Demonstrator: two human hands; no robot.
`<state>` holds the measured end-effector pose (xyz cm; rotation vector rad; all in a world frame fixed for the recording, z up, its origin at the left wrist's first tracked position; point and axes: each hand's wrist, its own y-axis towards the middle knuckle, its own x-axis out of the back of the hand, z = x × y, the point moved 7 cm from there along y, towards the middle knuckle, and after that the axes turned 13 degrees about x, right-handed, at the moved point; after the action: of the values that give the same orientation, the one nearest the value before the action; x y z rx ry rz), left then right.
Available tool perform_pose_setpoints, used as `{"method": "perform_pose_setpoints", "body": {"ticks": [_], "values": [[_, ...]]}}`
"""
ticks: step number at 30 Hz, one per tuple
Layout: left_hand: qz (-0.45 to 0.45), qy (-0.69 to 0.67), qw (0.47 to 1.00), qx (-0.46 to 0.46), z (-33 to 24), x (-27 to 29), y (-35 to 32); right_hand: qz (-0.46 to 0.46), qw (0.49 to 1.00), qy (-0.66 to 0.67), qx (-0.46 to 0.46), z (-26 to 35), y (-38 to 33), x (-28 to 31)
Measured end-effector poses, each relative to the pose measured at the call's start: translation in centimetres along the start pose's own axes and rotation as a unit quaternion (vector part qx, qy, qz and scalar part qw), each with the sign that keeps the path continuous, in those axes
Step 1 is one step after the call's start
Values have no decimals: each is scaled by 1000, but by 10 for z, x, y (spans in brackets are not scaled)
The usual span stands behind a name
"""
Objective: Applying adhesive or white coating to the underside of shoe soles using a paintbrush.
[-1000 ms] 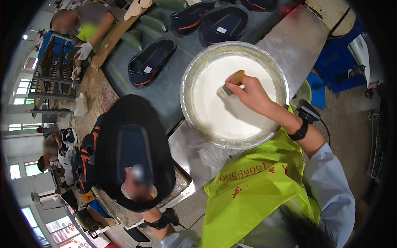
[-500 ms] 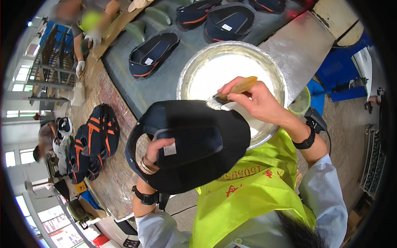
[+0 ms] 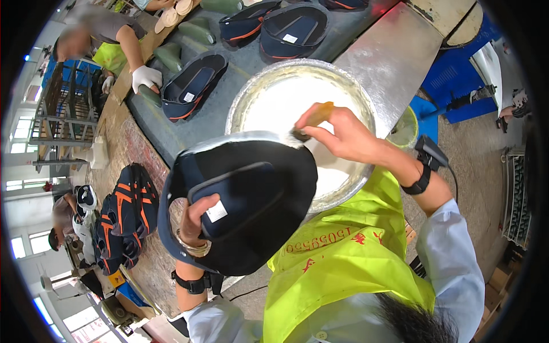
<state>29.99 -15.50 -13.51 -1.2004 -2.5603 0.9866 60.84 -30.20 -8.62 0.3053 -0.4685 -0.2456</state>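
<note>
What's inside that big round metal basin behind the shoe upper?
The metal basin holds a white liquid, likely glue, across its visible floor. The right hand holds a brush over it. The black shoe upper in the left hand covers the basin's near part.

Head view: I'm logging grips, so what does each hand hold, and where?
Left hand holds the dark shoe upper from inside; right hand grips the brush handle.

Bright, even daylight from left-side windows (image 3: 17, 186); glare on the metal table (image 3: 389, 57); heavy fisheye bending, black rim.
</note>
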Motion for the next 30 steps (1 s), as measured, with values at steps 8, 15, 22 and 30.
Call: {"method": "perform_pose_setpoints", "body": {"ticks": [8,15,22,30], "values": [[-372,207,898,-109,-35,-32,-63,-211,938,160,-223,-38,-54,-44],[-408,215,831,-311,-28,-54,-65,-188,934,211,-218,-29,-56,-55],[-284,-54,938,-189,20,-50,-26,-167,980,-62,-87,-20,-24,-24],[-243,346,870,-253,12,-75,-13,-353,924,108,99,40,26,18]]}}
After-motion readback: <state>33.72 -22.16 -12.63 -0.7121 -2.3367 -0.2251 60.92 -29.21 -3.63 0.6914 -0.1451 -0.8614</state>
